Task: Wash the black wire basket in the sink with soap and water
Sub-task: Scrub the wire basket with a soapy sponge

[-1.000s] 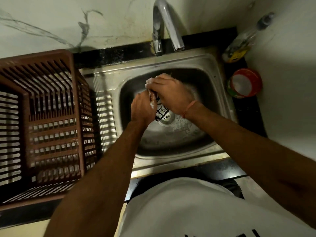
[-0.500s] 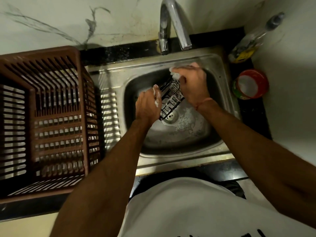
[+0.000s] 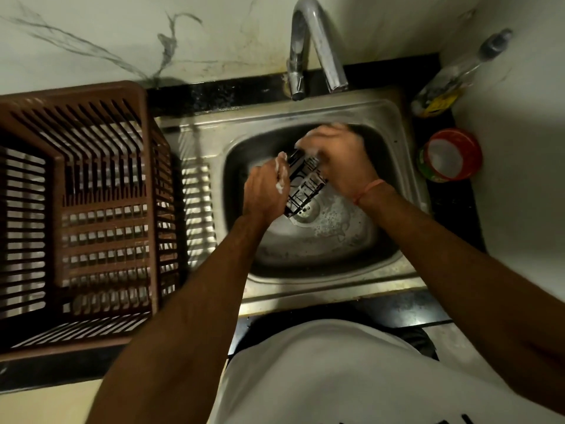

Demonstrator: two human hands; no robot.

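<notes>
Left hand [image 3: 266, 191], soapy, grips black wire basket [image 3: 305, 186] from left; right hand [image 3: 339, 157] clasps its top. Below hands: foamy steel sink [image 3: 394, 117]. Left: brown plastic crate [image 3: 91, 209].

glossy steel sink [image 3: 394, 123], brown plastic crate [image 3: 101, 191]
</notes>
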